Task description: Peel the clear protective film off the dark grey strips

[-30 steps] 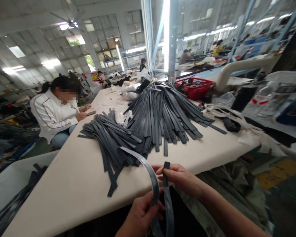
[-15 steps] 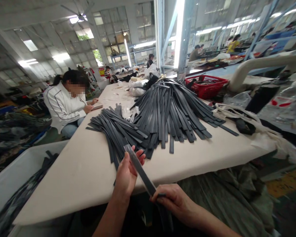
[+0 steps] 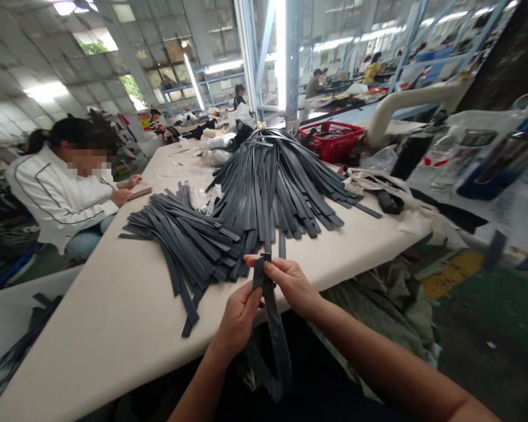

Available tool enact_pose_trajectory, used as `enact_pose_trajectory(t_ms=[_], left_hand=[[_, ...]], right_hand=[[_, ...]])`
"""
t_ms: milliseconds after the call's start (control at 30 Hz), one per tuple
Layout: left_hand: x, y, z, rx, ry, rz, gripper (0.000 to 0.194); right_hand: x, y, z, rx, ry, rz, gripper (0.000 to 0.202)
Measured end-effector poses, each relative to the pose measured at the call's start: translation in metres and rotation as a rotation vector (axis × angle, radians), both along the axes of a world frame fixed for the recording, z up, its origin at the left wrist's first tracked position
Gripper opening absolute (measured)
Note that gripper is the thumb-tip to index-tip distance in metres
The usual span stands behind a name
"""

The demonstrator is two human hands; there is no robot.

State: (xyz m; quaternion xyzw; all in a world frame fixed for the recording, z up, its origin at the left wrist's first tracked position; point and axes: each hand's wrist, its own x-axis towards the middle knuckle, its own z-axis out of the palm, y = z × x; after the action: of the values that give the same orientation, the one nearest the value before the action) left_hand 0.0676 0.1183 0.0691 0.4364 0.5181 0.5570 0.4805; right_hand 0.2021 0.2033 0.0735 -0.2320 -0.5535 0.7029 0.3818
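My left fingers (image 3: 254,298) are closed on a dark strip (image 3: 278,343), the thumb lying along it; my left hand (image 3: 235,319) comes up from below. My right fingers (image 3: 276,271) pinch the same strip near its upper end, thumb pressed to it, with my right hand (image 3: 298,293) just beside the left. Between my two hands the upper parts of the strip come close together, and the rest hangs below them in a long loop, in front of my dark clothing and just off the near edge of the desk (image 3: 127,305).

Beyond my fingers, on the desk, a loose pile (image 3: 180,234) of similar strips lies to the left, some crossing one another. Its right side meets a larger bundle (image 3: 264,181), gathered at the far end and fanned out towards me. Clear plastic bags (image 3: 217,157) lie beside the bundle, and a red basket (image 3: 337,150) stands behind its right side. Pale straps (image 3: 389,183) trail over the desk farther right.

At the left edge of the desk a person in a white jacket (image 3: 48,196) holds a small flat piece (image 3: 139,194). Nearer me, more dark strips (image 3: 22,346) lie in a white bin (image 3: 9,302).
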Motion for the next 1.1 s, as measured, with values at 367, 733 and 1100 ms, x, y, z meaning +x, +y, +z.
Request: enact_pose_trajectory(t_ms=[367, 733, 1100], left_hand=[[-0.001, -0.005, -0.008, -0.183, -0.164, -0.207, 0.032], [0.027, -0.005, -0.022, -0.239, -0.049, -0.216, 0.044], [0.045, -0.036, -0.049, -0.291, 0.303, -0.409, 0.054]], right_hand=[[0.014, -0.001, -0.005, 0.074, -0.018, 0.179, 0.047], [0.019, -0.007, -0.001, 0.044, -0.108, 0.089, 0.045], [0.075, 0.003, 0.01, 0.511, -0.27, -0.062, 0.046]])
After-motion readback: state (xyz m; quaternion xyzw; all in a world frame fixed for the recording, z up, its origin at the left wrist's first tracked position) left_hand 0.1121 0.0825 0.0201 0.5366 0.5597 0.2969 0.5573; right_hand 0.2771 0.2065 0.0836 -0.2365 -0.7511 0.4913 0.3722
